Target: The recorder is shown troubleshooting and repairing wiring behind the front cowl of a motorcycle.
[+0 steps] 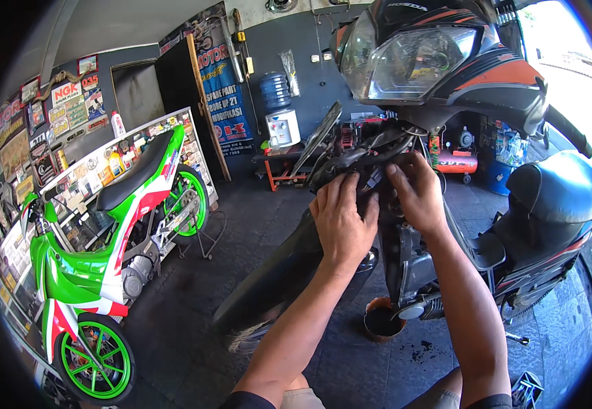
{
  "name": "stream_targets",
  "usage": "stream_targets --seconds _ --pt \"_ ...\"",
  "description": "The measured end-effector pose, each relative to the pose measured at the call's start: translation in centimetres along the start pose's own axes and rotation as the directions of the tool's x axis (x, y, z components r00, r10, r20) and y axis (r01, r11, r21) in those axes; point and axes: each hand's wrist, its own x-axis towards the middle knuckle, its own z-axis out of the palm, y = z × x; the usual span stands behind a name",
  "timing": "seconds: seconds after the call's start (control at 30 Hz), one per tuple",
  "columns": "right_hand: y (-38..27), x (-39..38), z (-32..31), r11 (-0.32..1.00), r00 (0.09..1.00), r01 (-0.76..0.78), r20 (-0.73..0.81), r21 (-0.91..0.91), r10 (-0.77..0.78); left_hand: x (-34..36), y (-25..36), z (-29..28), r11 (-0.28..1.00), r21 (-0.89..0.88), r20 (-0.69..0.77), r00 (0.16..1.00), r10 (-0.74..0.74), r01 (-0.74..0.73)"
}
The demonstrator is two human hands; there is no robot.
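In the head view, a motorbike's raised front fairing [477, 85] with its clear headlight [415, 61] hangs over the exposed steering area. Below it, both my hands work among dark cables and parts. A small dark-grey wiring connector [374, 178] shows between them. My left hand [342, 221] is closed at the cables, fingers pointing up and thumb beside the connector. From the other side, my right hand [420, 198] curls its fingers in, its thumb close to the connector. The fingertips are partly hidden by dark parts. The black front wheel [269, 279] stands below my left forearm.
A green, white and red motorbike [81, 262] stands at the left. On the floor under the worked-on bike is a brown bucket [384, 320] with dark contents. A red air compressor [456, 160], a blue drum [497, 176] and a water dispenser [282, 127] stand farther back.
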Motion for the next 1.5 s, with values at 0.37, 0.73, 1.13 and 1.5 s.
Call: stream_targets --seconds 0.37,0.73,1.13,1.5 --pt "1.2 3.2 1.5 0.977 1.000 -0.005 -0.019 0.214 0.009 2.0 0.6 1.4 0.964 0.267 0.064 0.998 -0.024 0.006" --pt "1.5 2.0 0.0 0.986 0.982 0.038 0.176 0.164 -0.067 4.4 1.5 1.1 0.967 0.201 0.062 0.983 -0.173 0.158" --pt "1.8 2.3 0.3 0.985 0.989 0.108 0.118 -0.131 -0.093 7.1 -0.3 -0.9 0.956 0.065 0.316 0.903 -0.290 0.285" --pt "1.8 2.4 1.0 0.991 1.000 0.009 0.031 -0.136 -0.005 5.7 -2.0 -4.0 0.990 -0.097 0.470 0.881 -0.047 0.105"
